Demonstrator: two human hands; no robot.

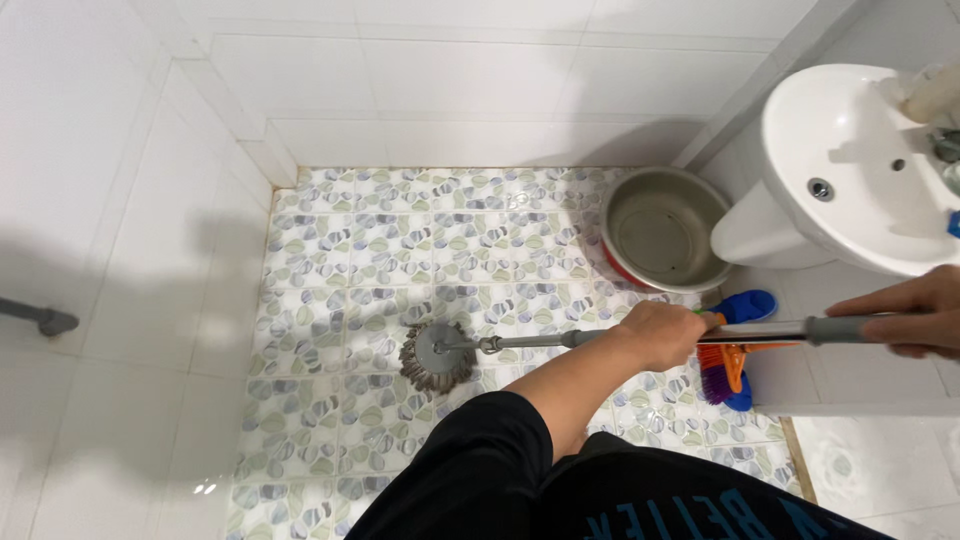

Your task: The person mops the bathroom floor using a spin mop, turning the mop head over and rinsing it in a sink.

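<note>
My left hand (658, 335) grips the metal pole of a spin mop (530, 341) near its middle. Farther up the pole, my right hand (905, 310) holds the grey grip section at the right edge of the view. The mop's round grey head (436, 356) rests flat on the patterned floor tiles (350, 260). My black sleeve and dark clothes fill the lower middle.
A round basin (662, 227), beige inside with a red rim, stands on the floor in the far right corner. A white pedestal sink (850, 165) is at the right. An orange and purple brush (722, 368) and a blue slipper (748, 305) lie under the pole. White tiled walls enclose the floor.
</note>
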